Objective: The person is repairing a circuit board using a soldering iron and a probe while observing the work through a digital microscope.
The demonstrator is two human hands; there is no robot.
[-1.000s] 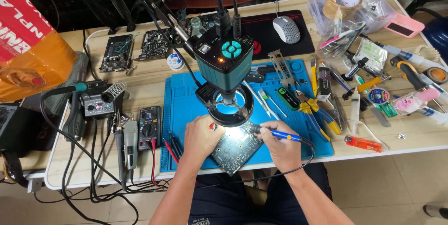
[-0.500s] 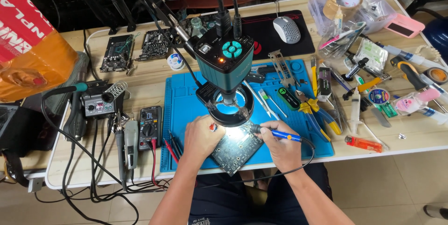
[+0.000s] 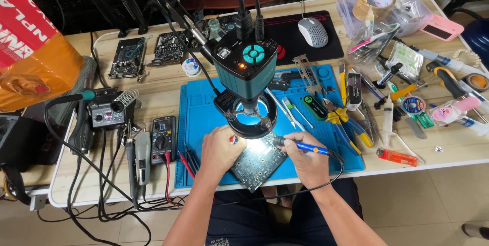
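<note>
A dark circuit board lies at 6 o'clock on the blue mat, at the near desk edge. The left hand presses its left edge, fingers curled together on it. The right hand, at 3 o'clock of the board, is clamped on a blue soldering iron. Beyond, at 12 o'clock, a ring-lit microscope stands over them.

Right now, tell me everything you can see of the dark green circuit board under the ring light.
The dark green rectangular circuit board lies flat and turned at an angle on the blue work mat, one corner overhanging the table's front edge. Its top is brightly lit by the ring light. The left hand rests on its left edge; the right hand holds a blue-handled soldering iron to it.
</note>
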